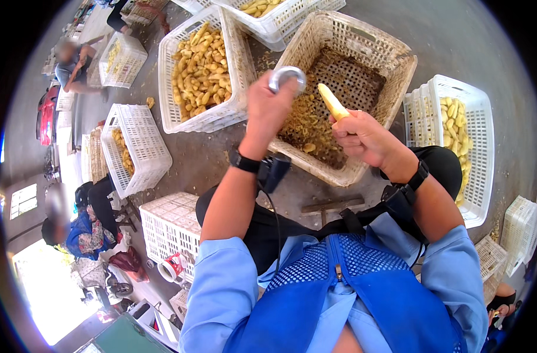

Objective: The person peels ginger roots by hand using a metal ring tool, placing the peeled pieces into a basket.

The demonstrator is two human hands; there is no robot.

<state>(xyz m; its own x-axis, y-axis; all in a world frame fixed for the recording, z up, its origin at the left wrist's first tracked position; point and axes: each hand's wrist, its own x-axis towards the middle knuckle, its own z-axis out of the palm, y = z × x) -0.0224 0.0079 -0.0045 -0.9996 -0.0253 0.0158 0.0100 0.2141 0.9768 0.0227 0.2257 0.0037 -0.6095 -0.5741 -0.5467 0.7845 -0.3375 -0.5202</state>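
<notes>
My left hand (268, 105) is closed around a shiny silver ring-shaped tool (288, 79), slightly blurred. To its right my right hand (362, 136) grips the lower end of a pale yellow, tapering root-like vegetable (332, 100), its tip pointing up and to the left. The tool and the vegetable are apart. Both hands are over a stained, off-white plastic crate (392, 44) with yellow peelings (308, 120) scattered across its dark, perforated bottom. Each wrist carries a black strap with a small black device on it.
A white crate (239, 70) of knobbly yellow-brown vegetables stands at the left. Another white crate (485, 147) with paler pieces is beside my right knee. More crates (142, 147) surround me. A red-and-white tub (173, 266) sits lower left. Other people sit further left.
</notes>
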